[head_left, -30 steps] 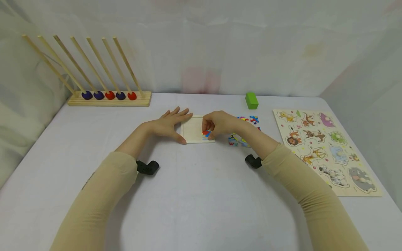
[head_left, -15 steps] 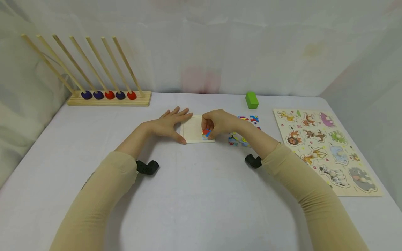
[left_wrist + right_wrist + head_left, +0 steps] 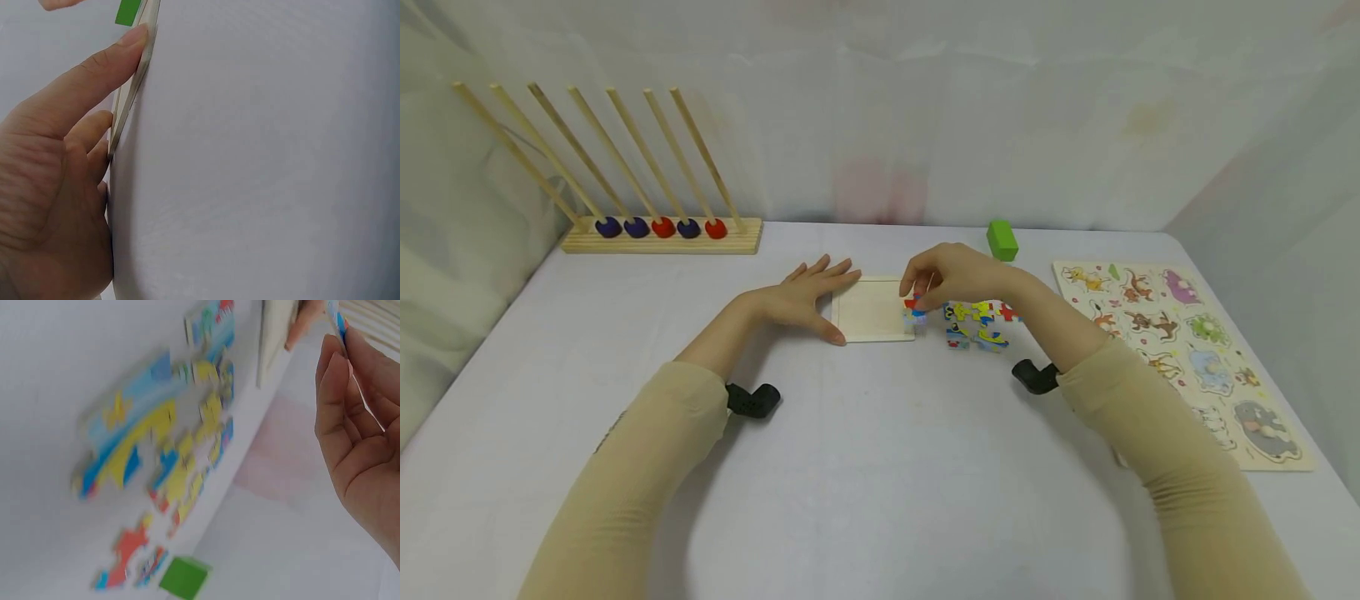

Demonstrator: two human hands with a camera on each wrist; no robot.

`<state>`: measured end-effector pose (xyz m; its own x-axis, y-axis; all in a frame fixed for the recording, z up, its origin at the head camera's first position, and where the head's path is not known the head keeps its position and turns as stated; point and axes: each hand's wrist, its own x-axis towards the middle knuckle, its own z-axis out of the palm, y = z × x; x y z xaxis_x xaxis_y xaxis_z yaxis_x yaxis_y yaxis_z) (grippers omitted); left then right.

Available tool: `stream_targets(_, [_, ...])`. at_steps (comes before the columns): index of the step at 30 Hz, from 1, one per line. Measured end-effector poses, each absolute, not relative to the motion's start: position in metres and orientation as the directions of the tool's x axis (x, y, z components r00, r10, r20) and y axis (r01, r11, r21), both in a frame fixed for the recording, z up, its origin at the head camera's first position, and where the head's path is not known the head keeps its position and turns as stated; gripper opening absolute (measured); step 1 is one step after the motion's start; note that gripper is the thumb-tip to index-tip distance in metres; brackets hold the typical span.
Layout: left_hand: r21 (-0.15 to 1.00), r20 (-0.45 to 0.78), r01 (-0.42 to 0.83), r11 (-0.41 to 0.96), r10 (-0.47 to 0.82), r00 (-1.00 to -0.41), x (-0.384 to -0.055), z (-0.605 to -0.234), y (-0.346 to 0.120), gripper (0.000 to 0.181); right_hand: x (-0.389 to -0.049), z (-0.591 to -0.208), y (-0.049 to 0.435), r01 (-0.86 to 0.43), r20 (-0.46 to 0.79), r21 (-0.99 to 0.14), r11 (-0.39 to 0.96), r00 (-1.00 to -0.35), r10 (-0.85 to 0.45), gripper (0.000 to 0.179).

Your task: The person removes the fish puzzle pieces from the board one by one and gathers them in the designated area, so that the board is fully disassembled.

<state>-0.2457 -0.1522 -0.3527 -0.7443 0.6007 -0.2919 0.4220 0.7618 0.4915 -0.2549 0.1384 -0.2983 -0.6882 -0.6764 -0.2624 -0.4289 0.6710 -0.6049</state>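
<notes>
My left hand (image 3: 797,302) lies with fingers spread along the left side of a pale wooden puzzle tray (image 3: 868,308). In the left wrist view, the thumb (image 3: 100,69) presses on the tray's edge (image 3: 134,78). Over the tray's right edge, my right hand (image 3: 958,273) pinches a red and blue jigsaw piece (image 3: 914,307) between thumb and fingertips. The right wrist view shows that piece (image 3: 339,322) nearly edge-on. Several loose jigsaw pieces (image 3: 973,312) lie right of the tray, partly hidden beneath the right hand.
A green block (image 3: 1002,240) stands behind the loose pieces. At the right lies an animal peg puzzle board (image 3: 1213,333), partly covered by the right sleeve. A wooden rack (image 3: 662,242) with upright rods and red and blue beads stands at the back left.
My right hand has lifted the jigsaw piece from the tray's lower right corner and moved up and to the right with it. My left hand has stayed in place.
</notes>
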Motion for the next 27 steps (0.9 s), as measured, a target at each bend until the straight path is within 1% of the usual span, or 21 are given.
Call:
stream_targets(4, [0.497,-0.291,0.421,0.759,0.603,-0.743,-0.246,-0.353,-0.153,0.110,-0.252,-0.288,0.153,-0.389,-0.267,-0.627,0.674,-0.706,-0.656,0.019])
stream_targets(9, [0.505,-0.286,0.423,0.753,0.608,-0.740,-0.246,-0.353,-0.153,0.111,-0.249,-0.281,0.173,-0.346,-0.275,-0.663,0.664,-0.711,-0.647,0.017])
stream_targets(16, [0.503,-0.280,0.430,0.749,0.612,-0.739,-0.247,-0.355,-0.154,0.112,-0.248,-0.278,0.200,-0.312,-0.313,-0.634,0.707,-0.733,-0.604,0.017])
stream_targets(27, [0.500,-0.289,0.424,0.755,0.607,-0.740,-0.247,-0.355,-0.153,0.112,-0.250,-0.284,0.232,-0.235,-0.432,-0.599,0.765,-0.710,-0.556,0.013])
